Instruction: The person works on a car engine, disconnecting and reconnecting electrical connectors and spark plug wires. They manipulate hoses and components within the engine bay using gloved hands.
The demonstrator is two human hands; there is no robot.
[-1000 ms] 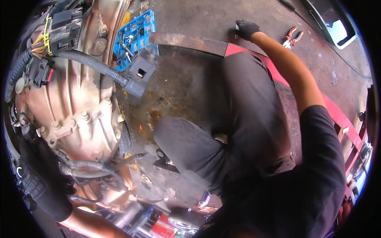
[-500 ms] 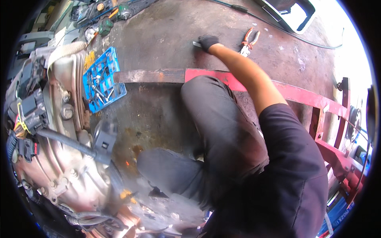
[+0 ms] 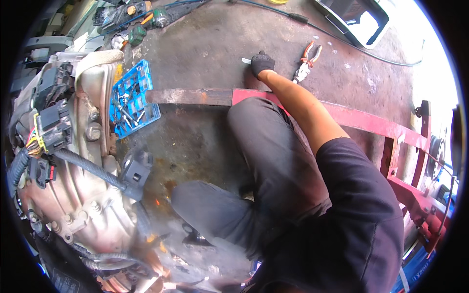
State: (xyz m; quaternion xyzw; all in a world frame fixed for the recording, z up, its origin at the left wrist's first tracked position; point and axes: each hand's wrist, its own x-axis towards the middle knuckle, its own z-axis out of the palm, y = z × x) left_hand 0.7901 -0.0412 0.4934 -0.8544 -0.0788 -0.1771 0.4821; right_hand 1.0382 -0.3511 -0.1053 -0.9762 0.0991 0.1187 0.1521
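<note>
My right hand (image 3: 263, 64), in a dark glove, is stretched far forward, low over the stained floor. Its fingers look curled in. A small pale flat strip (image 3: 246, 60) sticks out at the hand's left side, and the rest of it is hidden. Just right of the hand lie pliers with orange-and-grey handles (image 3: 307, 63). My left hand is out of sight. Between the hand and my bent knee runs a bar, bare metal at its left end and a red frame (image 3: 342, 114) to the right.
An open blue tool case (image 3: 131, 100) with sockets and bits lies at the left, beside a large metal gearbox-like housing (image 3: 78, 195) with connectors and a corrugated hose (image 3: 88, 170). A green power tool (image 3: 160, 18) lies far left. A cable (image 3: 332, 33) crosses the back near a dark frame (image 3: 373, 36).
The view has shifted slightly, so the surroundings sit a bit lower and further right. My right hand has turned, with one digit now pointing forward; the pale strip remains beside it.
</note>
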